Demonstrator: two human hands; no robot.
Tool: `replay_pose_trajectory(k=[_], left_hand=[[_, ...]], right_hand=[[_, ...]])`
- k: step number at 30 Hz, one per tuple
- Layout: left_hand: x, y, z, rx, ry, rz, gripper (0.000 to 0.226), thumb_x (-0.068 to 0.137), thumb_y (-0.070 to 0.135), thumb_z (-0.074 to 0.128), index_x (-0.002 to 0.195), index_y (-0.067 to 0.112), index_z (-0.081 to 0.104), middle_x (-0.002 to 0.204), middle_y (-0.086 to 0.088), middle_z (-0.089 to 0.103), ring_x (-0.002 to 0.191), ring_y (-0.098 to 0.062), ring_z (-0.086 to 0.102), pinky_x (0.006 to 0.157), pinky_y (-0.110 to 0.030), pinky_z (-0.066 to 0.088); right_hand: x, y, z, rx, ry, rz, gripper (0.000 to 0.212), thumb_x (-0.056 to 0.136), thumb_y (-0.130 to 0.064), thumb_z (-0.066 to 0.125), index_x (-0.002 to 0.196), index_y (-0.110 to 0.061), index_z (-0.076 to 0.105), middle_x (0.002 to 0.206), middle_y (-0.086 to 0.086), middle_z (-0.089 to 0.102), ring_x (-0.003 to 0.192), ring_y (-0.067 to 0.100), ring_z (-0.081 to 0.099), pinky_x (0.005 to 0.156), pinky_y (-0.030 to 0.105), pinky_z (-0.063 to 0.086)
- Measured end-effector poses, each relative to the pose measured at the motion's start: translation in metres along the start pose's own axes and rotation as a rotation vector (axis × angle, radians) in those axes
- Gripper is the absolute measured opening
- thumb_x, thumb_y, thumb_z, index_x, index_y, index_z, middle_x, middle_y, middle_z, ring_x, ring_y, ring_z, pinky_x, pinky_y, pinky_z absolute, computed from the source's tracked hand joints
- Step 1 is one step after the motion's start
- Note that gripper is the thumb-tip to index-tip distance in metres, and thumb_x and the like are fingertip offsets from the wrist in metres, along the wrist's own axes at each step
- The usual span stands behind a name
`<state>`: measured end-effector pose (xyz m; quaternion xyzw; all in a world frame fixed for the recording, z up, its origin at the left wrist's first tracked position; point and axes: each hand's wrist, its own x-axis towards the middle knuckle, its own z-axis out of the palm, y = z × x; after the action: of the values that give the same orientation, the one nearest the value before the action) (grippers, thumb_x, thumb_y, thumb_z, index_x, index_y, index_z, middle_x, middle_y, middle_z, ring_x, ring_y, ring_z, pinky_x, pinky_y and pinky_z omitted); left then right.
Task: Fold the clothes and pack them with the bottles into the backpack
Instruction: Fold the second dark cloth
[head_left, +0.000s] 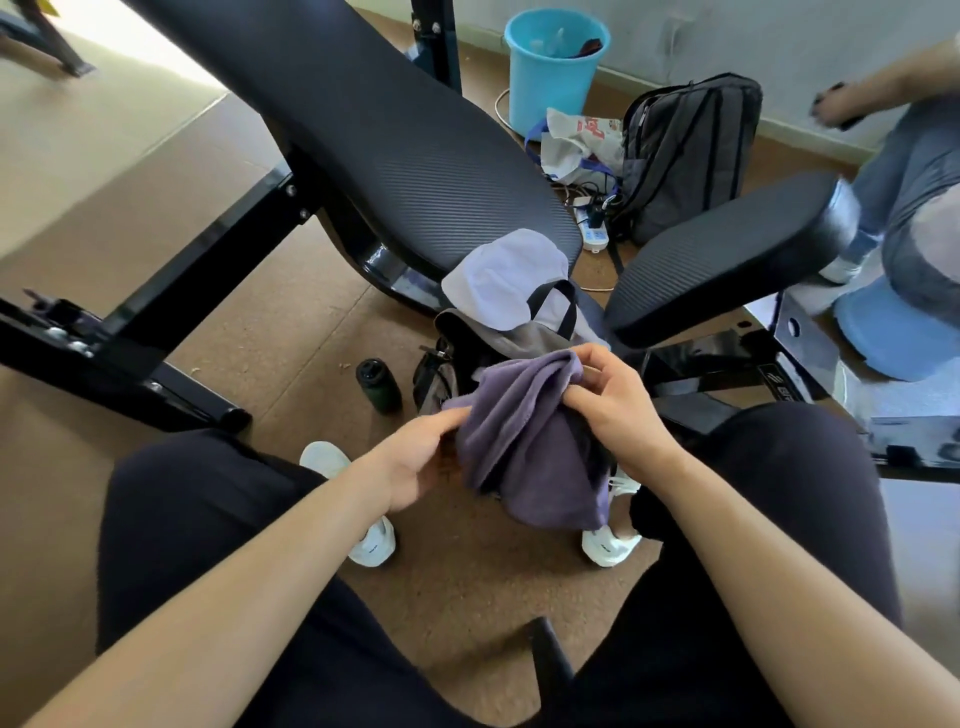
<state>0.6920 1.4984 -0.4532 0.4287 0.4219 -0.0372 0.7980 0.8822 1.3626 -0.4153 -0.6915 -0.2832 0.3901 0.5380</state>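
Observation:
I sit with a crumpled purple garment (524, 447) held up between my knees. My right hand (613, 400) pinches its upper edge, and my left hand (415, 457) grips its left side. Just behind it on the floor stands an open grey and white backpack (498, 291) with black straps, leaning against the bench. A dark bottle (378, 385) with a black cap stands upright on the floor to the left of the backpack. What lies inside the backpack is hidden.
A black weight bench (363, 130) with its frame crosses the floor ahead, with a second pad (727, 249) at right. Behind are a blue bucket (553, 67), a dark grey backpack (685, 156), a plastic bag, a power strip and cables. Another person's legs (914, 208) are at far right.

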Motion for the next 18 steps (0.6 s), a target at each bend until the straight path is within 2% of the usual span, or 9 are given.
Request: replay_pose_trajectory(k=[2, 3, 5, 7, 10, 11, 13, 15, 18], left_hand=[[-0.001, 0.003, -0.007, -0.081, 0.083, 0.03, 0.028, 0.099, 0.049, 0.059, 0.122, 0.042, 0.072, 0.13, 0.003, 0.071, 0.12, -0.019, 0.065, 0.106, -0.04, 0.049], [-0.003, 0.006, -0.01, -0.103, 0.129, 0.042, 0.03, 0.098, 0.051, 0.06, 0.123, 0.041, 0.072, 0.133, 0.002, 0.069, 0.122, -0.021, 0.063, 0.107, -0.039, 0.048], [-0.006, 0.009, -0.009, -0.141, 0.196, 0.063, 0.034, 0.098, 0.046, 0.062, 0.125, 0.028, 0.072, 0.123, -0.004, 0.071, 0.107, -0.021, 0.067, 0.092, -0.034, 0.053], [-0.014, 0.008, -0.003, -0.128, 0.151, 0.151, 0.051, 0.095, 0.038, 0.067, 0.14, 0.017, 0.058, 0.117, -0.005, 0.07, 0.095, -0.019, 0.069, 0.081, -0.034, 0.054], [-0.03, 0.004, 0.006, 0.013, -0.006, 0.309, 0.084, 0.083, 0.023, 0.077, 0.15, 0.038, 0.029, 0.132, -0.005, 0.066, 0.112, -0.019, 0.07, 0.094, -0.039, 0.054], [-0.035, 0.003, 0.01, 0.107, -0.046, 0.355, 0.089, 0.083, 0.016, 0.08, 0.15, 0.041, 0.027, 0.133, -0.005, 0.066, 0.117, -0.021, 0.069, 0.098, -0.04, 0.054], [-0.037, -0.002, 0.018, 0.315, 0.002, 0.438, 0.078, 0.088, 0.009, 0.078, 0.148, 0.037, 0.037, 0.127, -0.003, 0.068, 0.114, -0.02, 0.069, 0.096, -0.035, 0.056], [-0.031, -0.004, 0.021, 0.467, 0.137, 0.538, 0.047, 0.095, 0.012, 0.071, 0.134, 0.032, 0.056, 0.116, 0.001, 0.072, 0.105, -0.013, 0.069, 0.087, -0.021, 0.054], [-0.018, -0.014, 0.011, 0.416, 0.251, 0.515, 0.015, 0.101, 0.012, 0.062, 0.107, 0.021, 0.074, 0.099, -0.004, 0.075, 0.094, -0.014, 0.067, 0.076, -0.021, 0.051]], right_hand=[[0.0, 0.003, 0.001, -0.074, 0.04, 0.037, 0.022, 0.094, 0.005, 0.051, 0.098, -0.006, 0.07, 0.087, 0.006, 0.074, 0.083, 0.012, 0.066, 0.076, 0.028, 0.053], [0.0, 0.005, 0.002, -0.106, 0.043, 0.068, 0.021, 0.093, 0.004, 0.049, 0.091, -0.002, 0.069, 0.08, 0.005, 0.07, 0.077, 0.012, 0.061, 0.071, 0.03, 0.049], [-0.001, 0.009, 0.006, -0.145, 0.027, 0.18, 0.022, 0.093, -0.002, 0.046, 0.081, 0.002, 0.065, 0.072, 0.005, 0.066, 0.074, 0.017, 0.058, 0.069, 0.032, 0.044], [-0.005, 0.008, 0.009, -0.076, 0.023, 0.325, 0.026, 0.093, -0.004, 0.044, 0.084, 0.0, 0.069, 0.076, 0.008, 0.071, 0.079, 0.023, 0.064, 0.071, 0.033, 0.049], [-0.015, 0.001, 0.01, 0.144, 0.003, 0.454, 0.031, 0.094, -0.001, 0.042, 0.093, -0.003, 0.073, 0.086, 0.018, 0.075, 0.082, 0.027, 0.071, 0.08, 0.037, 0.056], [-0.019, 0.001, 0.009, 0.211, -0.03, 0.474, 0.033, 0.096, -0.001, 0.041, 0.092, -0.004, 0.074, 0.085, 0.017, 0.076, 0.079, 0.024, 0.073, 0.079, 0.036, 0.057], [-0.027, 0.007, 0.01, 0.271, -0.082, 0.494, 0.033, 0.1, -0.005, 0.042, 0.091, -0.008, 0.073, 0.078, 0.01, 0.075, 0.071, 0.017, 0.072, 0.071, 0.03, 0.056], [-0.035, 0.011, 0.013, 0.268, -0.102, 0.501, 0.03, 0.101, -0.007, 0.043, 0.092, -0.005, 0.072, 0.076, 0.007, 0.074, 0.068, 0.015, 0.071, 0.067, 0.026, 0.057], [-0.037, 0.019, 0.015, 0.241, -0.115, 0.499, 0.027, 0.096, -0.007, 0.048, 0.103, 0.002, 0.072, 0.096, 0.02, 0.074, 0.086, 0.029, 0.067, 0.088, 0.041, 0.055]])
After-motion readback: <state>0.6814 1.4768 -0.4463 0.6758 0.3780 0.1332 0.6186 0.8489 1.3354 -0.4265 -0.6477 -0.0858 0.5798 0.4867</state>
